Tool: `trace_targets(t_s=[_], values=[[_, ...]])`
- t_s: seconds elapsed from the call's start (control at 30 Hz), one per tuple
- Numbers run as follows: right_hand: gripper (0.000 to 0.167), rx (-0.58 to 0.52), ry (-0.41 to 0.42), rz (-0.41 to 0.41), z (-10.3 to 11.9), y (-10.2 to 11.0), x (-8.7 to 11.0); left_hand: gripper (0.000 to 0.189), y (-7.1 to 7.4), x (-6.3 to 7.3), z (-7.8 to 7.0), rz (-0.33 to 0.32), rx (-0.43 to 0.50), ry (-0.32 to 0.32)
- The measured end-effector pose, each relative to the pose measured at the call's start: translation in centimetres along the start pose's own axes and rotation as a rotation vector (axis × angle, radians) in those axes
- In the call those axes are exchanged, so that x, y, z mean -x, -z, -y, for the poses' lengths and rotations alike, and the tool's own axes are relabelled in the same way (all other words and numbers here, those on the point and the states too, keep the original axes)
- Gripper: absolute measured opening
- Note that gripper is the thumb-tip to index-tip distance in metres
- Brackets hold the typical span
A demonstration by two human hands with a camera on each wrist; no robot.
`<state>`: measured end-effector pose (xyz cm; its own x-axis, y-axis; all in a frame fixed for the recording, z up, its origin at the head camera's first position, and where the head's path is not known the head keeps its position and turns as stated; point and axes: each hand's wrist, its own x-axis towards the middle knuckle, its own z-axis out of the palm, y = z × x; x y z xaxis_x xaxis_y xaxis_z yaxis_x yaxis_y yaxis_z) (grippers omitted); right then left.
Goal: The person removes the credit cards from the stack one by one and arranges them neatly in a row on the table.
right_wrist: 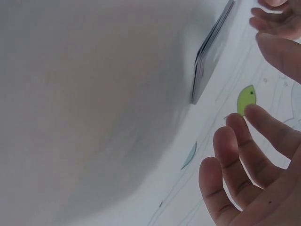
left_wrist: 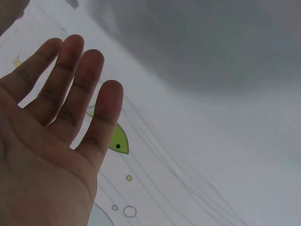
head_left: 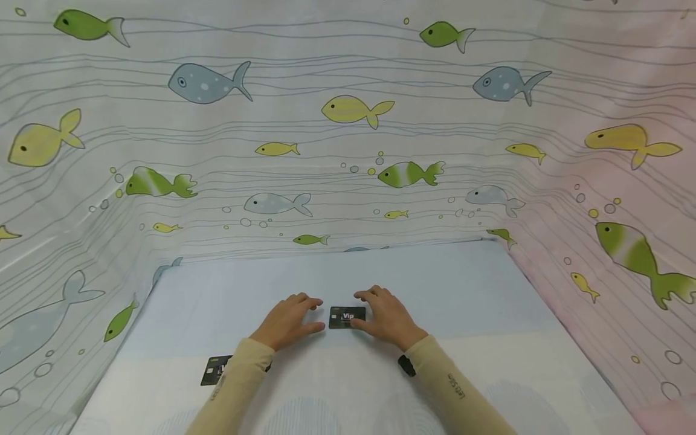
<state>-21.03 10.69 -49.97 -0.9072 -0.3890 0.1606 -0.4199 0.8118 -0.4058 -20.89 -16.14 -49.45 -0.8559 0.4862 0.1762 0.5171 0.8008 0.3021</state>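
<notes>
Beige sleeves [head_left: 234, 380] lie nearest us, and beyond them we see the left hand [head_left: 290, 321] and right hand [head_left: 388, 317], both spread, flanking the black Vip card [head_left: 340, 315] on the pale surface [head_left: 484, 290], another dark card [head_left: 211, 371] at the near left

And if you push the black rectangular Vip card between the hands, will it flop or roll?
The black rectangular Vip card probably won't flop: its edges look straight, like stiff plastic. It likely won't roll, because it's flat with straight sides. It might slide apart in layers, since the right wrist view shows thin edges stacked together.
</notes>
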Motion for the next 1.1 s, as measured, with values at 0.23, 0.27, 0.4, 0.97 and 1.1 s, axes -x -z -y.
trace_targets(t_s=[0.23,0.27,0.4,0.97,1.1], values=[[0.061,0.009,0.025,0.007,-0.9,-0.1,0.3,0.052,-0.9,-1.2,-0.4,0.014,0.002,-0.049],[0.061,0.014,0.027,0.008,-1.0,-0.1,0.3,0.052,-1.0,-1.4,-0.4,0.02,0.0,-0.053],[0.063,0.039,0.018,0.029,-1.4,-0.1,0.4,0.056,-1.2,-1.9,-0.6,0.052,-0.009,-0.046],[0.076,0.045,-0.017,0.143,-1.5,-0.7,0.0,0.066,-1.9,-3.0,-1.0,0.135,-0.047,-0.012],[0.076,0.051,-0.001,0.152,-1.5,-0.7,-0.1,0.065,-2.0,-2.9,-0.8,0.131,-0.049,-0.018]])
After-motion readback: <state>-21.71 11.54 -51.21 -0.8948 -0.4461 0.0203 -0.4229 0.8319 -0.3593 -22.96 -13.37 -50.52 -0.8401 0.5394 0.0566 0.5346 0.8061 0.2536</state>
